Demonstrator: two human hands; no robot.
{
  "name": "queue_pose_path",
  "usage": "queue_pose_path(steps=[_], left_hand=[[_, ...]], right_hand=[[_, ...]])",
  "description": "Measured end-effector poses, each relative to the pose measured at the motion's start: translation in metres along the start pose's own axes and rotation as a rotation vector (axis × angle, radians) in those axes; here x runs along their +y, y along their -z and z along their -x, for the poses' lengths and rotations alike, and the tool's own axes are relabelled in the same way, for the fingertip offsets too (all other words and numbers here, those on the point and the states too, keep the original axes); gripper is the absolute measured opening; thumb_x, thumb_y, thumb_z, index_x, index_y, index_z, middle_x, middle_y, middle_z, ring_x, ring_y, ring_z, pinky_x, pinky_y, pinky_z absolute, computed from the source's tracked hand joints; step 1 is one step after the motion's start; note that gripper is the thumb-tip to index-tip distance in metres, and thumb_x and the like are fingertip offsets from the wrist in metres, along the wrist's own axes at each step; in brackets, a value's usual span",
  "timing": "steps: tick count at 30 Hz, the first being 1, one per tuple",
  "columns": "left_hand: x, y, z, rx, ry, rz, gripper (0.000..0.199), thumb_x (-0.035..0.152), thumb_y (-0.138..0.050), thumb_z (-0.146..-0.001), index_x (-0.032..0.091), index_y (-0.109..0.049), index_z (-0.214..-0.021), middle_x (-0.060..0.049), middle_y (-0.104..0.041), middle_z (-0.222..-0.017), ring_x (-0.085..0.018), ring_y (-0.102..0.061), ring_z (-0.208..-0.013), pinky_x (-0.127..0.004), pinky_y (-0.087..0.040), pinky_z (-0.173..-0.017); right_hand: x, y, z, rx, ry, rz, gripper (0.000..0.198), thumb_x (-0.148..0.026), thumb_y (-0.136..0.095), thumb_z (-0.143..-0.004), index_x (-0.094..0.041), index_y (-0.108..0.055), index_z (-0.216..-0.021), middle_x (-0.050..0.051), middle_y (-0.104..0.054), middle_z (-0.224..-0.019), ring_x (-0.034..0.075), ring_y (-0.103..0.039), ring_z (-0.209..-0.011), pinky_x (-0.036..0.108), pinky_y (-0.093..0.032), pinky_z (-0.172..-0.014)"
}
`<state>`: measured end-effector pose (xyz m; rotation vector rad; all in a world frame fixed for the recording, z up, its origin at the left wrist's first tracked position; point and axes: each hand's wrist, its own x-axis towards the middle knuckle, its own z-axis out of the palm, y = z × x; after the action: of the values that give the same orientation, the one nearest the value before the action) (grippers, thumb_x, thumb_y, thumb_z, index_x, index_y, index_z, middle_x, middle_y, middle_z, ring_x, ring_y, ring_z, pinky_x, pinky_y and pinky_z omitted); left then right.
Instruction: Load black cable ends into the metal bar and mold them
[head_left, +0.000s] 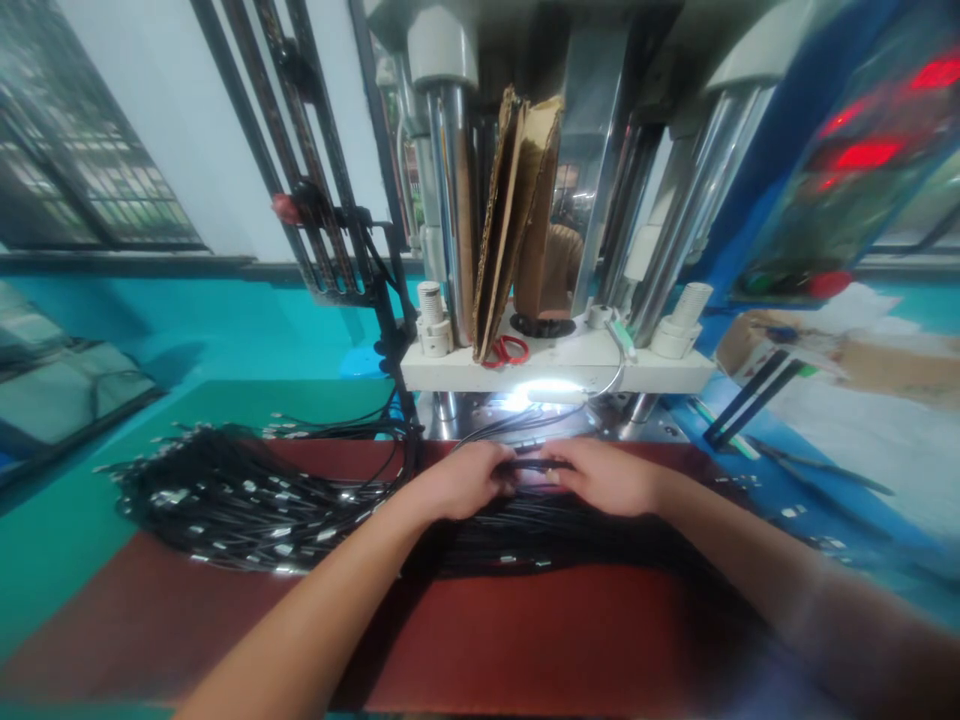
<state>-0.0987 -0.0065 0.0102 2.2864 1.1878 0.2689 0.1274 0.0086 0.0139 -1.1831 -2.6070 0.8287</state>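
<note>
We hold a black cable (534, 464) with our left hand (472, 480) and our right hand (611, 478), each grip closed on it. It is by the far side of a big bundle of black cables (247, 500) on the dark red worktop (555, 640), in front of the press (596, 130). A bright lamp (551, 395) shines under the press's white plate (450, 376), and red scissor handles (508, 350) lie on top, next to folded cardboard (517, 200).

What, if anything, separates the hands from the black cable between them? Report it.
Nothing visible: the left hand and right hand both grip the black cable. The cable bundle lies beneath the hands and leftward, not in the way.
</note>
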Motion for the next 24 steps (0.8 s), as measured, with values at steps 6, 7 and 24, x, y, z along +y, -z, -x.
queue_pose_path(steps=[6,7,24], left_hand=[[0.000,-0.001,0.002,0.030,-0.057,-0.050,0.018,0.020,-0.045,-0.088,0.017,-0.061,-0.095,-0.009,-0.066,-0.100,-0.022,-0.060,-0.093,-0.031,-0.044,-0.081],[0.000,0.000,0.003,0.028,-0.066,-0.056,0.019,0.020,-0.044,-0.089,0.017,-0.061,-0.097,-0.009,-0.066,-0.101,-0.022,-0.060,-0.094,-0.031,-0.044,-0.083],[-0.001,0.007,0.004,0.050,-0.046,0.005,0.021,0.016,-0.043,-0.083,0.018,-0.058,-0.099,-0.007,-0.065,-0.100,-0.021,-0.058,-0.090,-0.030,-0.043,-0.081]], right_hand=[[-0.001,0.001,-0.007,-0.116,-0.005,-0.100,0.027,-0.036,-0.051,-0.092,-0.022,-0.071,-0.103,0.004,-0.074,-0.097,0.022,-0.065,-0.081,0.029,-0.045,-0.071],[-0.001,0.000,-0.008,-0.122,-0.014,-0.098,0.028,-0.040,-0.052,-0.091,-0.021,-0.072,-0.098,0.004,-0.075,-0.090,0.021,-0.064,-0.075,0.028,-0.044,-0.066],[-0.036,-0.015,-0.005,0.155,-0.113,0.237,0.037,-0.040,-0.055,-0.088,-0.017,-0.058,-0.117,0.014,-0.068,-0.111,0.029,-0.063,-0.098,0.036,-0.046,-0.081]])
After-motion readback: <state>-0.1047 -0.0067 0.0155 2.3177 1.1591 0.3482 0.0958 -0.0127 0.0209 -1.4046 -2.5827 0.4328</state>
